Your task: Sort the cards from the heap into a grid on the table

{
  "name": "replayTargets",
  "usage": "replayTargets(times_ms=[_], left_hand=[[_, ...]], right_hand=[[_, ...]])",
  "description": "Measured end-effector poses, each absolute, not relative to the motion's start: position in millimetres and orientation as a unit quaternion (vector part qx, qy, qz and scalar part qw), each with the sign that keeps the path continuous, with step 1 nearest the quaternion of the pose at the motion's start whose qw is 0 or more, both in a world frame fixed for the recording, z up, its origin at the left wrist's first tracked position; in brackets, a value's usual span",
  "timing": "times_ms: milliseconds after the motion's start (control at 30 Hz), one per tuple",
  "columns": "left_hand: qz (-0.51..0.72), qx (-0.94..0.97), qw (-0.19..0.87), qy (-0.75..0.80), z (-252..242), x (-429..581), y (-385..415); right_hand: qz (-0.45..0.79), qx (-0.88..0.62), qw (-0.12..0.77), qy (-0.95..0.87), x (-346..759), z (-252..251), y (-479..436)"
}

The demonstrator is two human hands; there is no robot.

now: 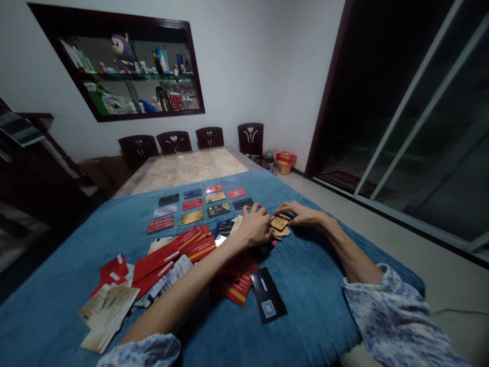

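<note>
My right hand [300, 213] is closed on a gold card [280, 221], with its fingers along the card's right and far edges. Just to the left, my left hand [256, 224] bends over the card pile, its fingers curved and apart; its underside and thumb are mostly hidden. More tan cards [281, 232] lie under the gold one. Red cards [160, 260], fanned and overlapping, spread leftward beneath my left forearm. Beyond my hands, separate cards lie in rows, among them a black VIP card [219, 209], a gold card [192, 217] and a red card [161, 225].
A blue cloth [313, 285] covers the near part of the marble-topped table [191, 165]. Near me lies a black card with a QR code [268, 295]; cream cards [110, 308] form the pile's left end. Dark chairs [173, 141] stand along the far side.
</note>
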State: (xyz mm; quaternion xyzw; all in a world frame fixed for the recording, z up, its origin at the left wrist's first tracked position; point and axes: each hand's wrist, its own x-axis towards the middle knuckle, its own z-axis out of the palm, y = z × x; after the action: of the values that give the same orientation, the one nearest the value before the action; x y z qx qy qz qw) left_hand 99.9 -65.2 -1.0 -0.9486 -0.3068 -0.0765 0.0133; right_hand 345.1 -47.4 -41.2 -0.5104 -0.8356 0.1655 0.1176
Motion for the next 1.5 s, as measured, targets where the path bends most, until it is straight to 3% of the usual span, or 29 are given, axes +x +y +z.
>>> replayTargets(times_ms=[233,500,900,1500], left_hand=[[-0.065,-0.954,-0.036,-0.291,-6,110,-61],[-0.132,-0.942,-0.047,-0.304,-13,100,-48],[-0.267,-0.865,-0.160,-0.392,-21,96,-23],[-0.289,-0.847,-0.154,-0.420,-30,96,-13]], right_hand=[[0.186,-0.491,0.142,-0.839,345,-33,-50],[0.167,-0.493,0.197,-0.831,337,-30,-54],[0.097,-0.507,0.335,-0.788,333,-46,-47],[0.124,-0.531,0.321,-0.774,329,-58,-41]])
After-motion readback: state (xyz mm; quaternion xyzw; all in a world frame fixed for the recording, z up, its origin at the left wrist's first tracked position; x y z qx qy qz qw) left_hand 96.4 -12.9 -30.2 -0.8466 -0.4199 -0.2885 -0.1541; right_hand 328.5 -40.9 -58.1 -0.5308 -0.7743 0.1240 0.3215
